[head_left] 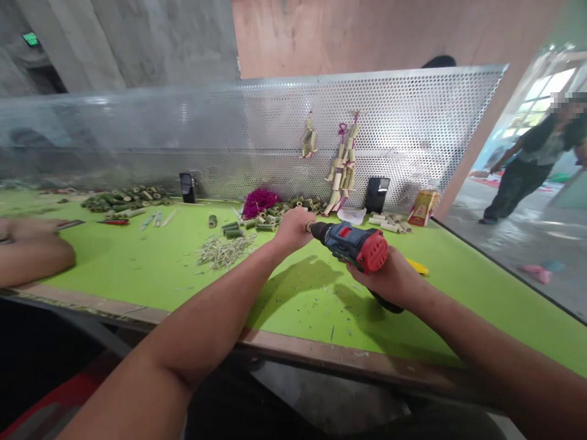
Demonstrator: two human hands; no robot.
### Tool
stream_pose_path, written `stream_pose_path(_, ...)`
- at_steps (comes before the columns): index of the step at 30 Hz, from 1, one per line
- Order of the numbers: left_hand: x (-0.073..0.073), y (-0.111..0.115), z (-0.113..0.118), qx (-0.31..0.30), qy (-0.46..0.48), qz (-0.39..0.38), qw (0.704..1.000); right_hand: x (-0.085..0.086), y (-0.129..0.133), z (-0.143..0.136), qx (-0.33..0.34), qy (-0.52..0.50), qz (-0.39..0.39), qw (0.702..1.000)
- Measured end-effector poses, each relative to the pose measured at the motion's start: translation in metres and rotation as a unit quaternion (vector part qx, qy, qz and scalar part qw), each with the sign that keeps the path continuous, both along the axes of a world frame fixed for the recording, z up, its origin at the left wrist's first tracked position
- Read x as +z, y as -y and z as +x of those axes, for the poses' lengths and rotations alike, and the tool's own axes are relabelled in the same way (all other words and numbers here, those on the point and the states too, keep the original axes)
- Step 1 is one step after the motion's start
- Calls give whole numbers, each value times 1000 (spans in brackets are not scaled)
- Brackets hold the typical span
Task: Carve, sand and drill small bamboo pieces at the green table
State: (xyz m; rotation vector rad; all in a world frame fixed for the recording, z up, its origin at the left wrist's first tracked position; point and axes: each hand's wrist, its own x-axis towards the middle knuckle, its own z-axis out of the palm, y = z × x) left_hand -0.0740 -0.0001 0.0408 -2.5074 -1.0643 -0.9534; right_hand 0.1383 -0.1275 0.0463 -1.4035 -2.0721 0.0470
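Note:
My right hand (389,278) is wrapped round the grip of a blue and red cordless drill (351,241), its chuck pointing left. At the chuck's tip, my left hand (296,231) is closed on a short piece of bamboo (309,227), mostly hidden by my fingers. The drill's nose meets this piece; the bit itself cannot be made out. Below them the green tabletop (316,293) is strewn with small shavings. Left of my left hand lie several cut green bamboo pieces (233,231) and a heap of thin pale slivers (222,252).
Purple string (260,203) and a bamboo pile (126,200) lie along the back. Bamboo strings (342,165) hang on the perforated metal screen (403,122). A black phone (378,194), pale tubes (389,223) and a box (422,206) stand right. Another person's arm (34,253) rests left; someone (532,153) stands beyond.

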Motion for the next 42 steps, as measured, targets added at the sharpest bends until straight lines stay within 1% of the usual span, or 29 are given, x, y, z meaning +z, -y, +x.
stream_pose_path(3,4,3,1,19,9,-16,1000,-1,1,-1,4,-13,5,1000)
stream_pose_path(9,6,4,3,18,12,-22,1000,0,1,-1,16,-30,9,999)
stream_pose_path(12,5,4,3,-7,2,-13,1000,2,0,2,9,-41,-3,999)
stream_pose_path(18,10,3,1,-46,-3,-22,999,5,2,9,17,-126,-79,989)
stream_pose_path(20,10,3,0,-66,-9,-29,997,5,2,9,19,-130,-83,988)
stream_pose_path(22,11,4,0,-71,-12,-38,997,4,2,9,22,-134,-81,987)
stream_pose_path(24,11,4,-1,-62,-4,-43,997,4,1,9,28,-150,-86,985)
stream_pose_path(29,9,5,0,-17,52,-35,998,5,-1,9,42,-205,-112,971)
stream_pose_path(33,6,8,4,11,59,-14,998,4,0,5,64,-221,-134,964)
stream_pose_path(38,5,9,11,63,67,4,996,1,0,-1,76,-225,-127,963)
stream_pose_path(42,4,7,11,84,73,16,994,0,1,-3,89,-243,-123,958)
